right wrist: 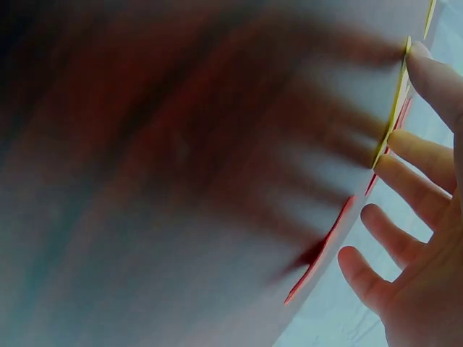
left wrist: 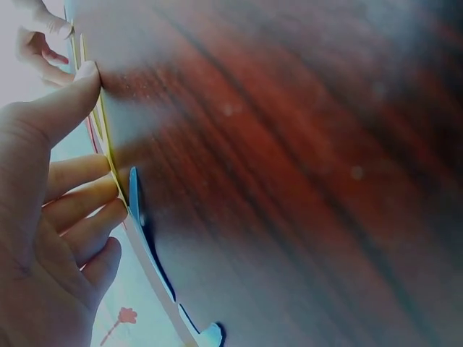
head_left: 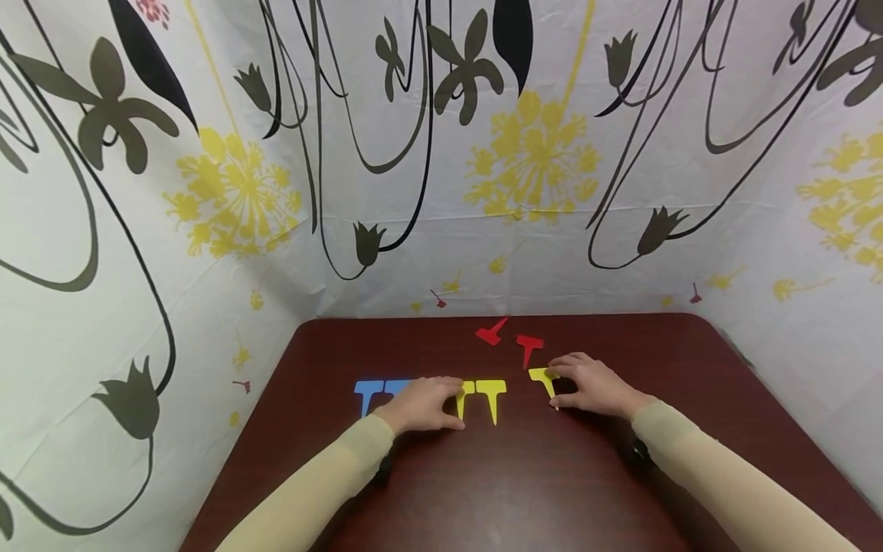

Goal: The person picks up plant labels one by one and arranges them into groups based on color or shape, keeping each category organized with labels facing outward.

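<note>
Flat T-shaped plant labels lie on the dark table. My left hand (head_left: 424, 405) spans a yellow plant label (head_left: 465, 389), fingertips at its head and thumb near its point, partly covering it. Just right of that is a second yellow label (head_left: 491, 389). With thumb at the point and fingers at the head, my right hand (head_left: 595, 385) holds a tilted yellow plant label (head_left: 543, 377); the right wrist view shows the thumb and two fingertips on this label (right wrist: 395, 108). Two blue labels, one at the left (head_left: 369, 388) and one partly behind my left hand (head_left: 396, 386), complete the row.
Farther back lie two red labels, one slanted (head_left: 491, 336) near the rear edge and one (head_left: 530, 346) close to my right hand. The brown table (head_left: 497, 491) meets a flower-patterned cloth (head_left: 441, 253) behind and at both sides.
</note>
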`<action>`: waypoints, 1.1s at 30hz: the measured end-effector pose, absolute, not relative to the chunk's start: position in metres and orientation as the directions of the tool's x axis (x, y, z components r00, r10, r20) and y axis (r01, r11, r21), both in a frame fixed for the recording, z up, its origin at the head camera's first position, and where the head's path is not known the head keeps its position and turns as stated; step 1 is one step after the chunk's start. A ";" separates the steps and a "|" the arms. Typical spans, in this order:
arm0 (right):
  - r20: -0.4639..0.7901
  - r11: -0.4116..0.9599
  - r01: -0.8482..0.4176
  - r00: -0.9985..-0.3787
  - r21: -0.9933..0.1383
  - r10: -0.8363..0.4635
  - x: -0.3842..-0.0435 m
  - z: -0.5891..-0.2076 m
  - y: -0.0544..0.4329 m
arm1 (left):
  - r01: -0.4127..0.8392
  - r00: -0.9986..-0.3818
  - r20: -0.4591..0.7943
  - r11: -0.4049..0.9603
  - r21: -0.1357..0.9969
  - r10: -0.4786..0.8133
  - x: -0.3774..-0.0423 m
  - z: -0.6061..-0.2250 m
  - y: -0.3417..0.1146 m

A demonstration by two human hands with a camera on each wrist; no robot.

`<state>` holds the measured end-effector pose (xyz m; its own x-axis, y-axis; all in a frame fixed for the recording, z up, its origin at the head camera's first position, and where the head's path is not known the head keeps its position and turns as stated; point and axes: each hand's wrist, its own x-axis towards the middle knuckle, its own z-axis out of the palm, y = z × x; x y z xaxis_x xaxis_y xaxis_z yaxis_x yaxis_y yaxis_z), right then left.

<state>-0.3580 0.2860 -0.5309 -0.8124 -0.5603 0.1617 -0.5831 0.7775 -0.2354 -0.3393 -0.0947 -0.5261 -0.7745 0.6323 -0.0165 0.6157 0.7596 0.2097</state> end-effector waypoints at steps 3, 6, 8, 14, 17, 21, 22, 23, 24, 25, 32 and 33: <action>0.166 0.781 -0.582 -0.813 -0.225 -0.558 -0.354 -0.532 0.281 | 0.616 -0.774 -0.016 0.759 0.211 0.632 -0.338 -0.527 -0.095; 0.172 0.783 -0.584 -0.812 -0.215 -0.558 -0.351 -0.533 0.277 | 0.620 -0.772 -0.014 0.757 0.204 0.636 -0.338 -0.527 -0.095; 0.177 0.780 -0.590 -0.807 -0.206 -0.564 -0.349 -0.532 0.274 | 0.624 -0.770 -0.013 0.757 0.194 0.638 -0.338 -0.527 -0.095; 0.188 0.769 -0.609 -0.792 -0.192 -0.580 -0.345 -0.532 0.265 | 0.628 -0.769 -0.007 0.758 0.178 0.639 -0.336 -0.526 -0.095; 0.196 0.762 -0.620 -0.783 -0.187 -0.590 -0.344 -0.532 0.261 | 0.628 -0.769 -0.009 0.758 0.176 0.639 -0.336 -0.526 -0.095; 0.193 0.760 -0.624 -0.780 -0.181 -0.595 -0.341 -0.532 0.254 | 0.629 -0.768 -0.015 0.758 0.171 0.641 -0.337 -0.526 -0.096; 0.191 0.759 -0.625 -0.779 -0.182 -0.597 -0.341 -0.531 0.252 | 0.629 -0.768 -0.015 0.758 0.170 0.641 -0.337 -0.526 -0.096; 0.189 0.758 -0.626 -0.779 -0.181 -0.598 -0.340 -0.531 0.251 | 0.629 -0.768 -0.015 0.758 0.171 0.640 -0.337 -0.527 -0.096; 0.186 0.759 -0.626 -0.779 -0.180 -0.599 -0.339 -0.530 0.249 | 0.629 -0.768 -0.015 0.759 0.170 0.640 -0.337 -0.527 -0.096; 0.185 0.759 -0.627 -0.778 -0.176 -0.600 -0.339 -0.530 0.247 | 0.629 -0.768 -0.014 0.759 0.170 0.640 -0.337 -0.527 -0.096; 0.175 0.766 -0.622 -0.782 -0.160 -0.598 -0.336 -0.529 0.240 | 0.636 -0.765 0.001 0.756 0.157 0.644 -0.336 -0.527 -0.096; 0.173 0.768 -0.621 -0.783 -0.158 -0.597 -0.336 -0.529 0.239 | 0.637 -0.764 0.001 0.754 0.158 0.645 -0.335 -0.526 -0.096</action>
<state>-0.3361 0.2391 -0.5289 -0.7833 -0.5973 0.1726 -0.6205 0.7680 -0.1585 -0.3354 -0.0964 -0.5265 -0.7641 0.6451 0.0011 0.6371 0.7543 0.1584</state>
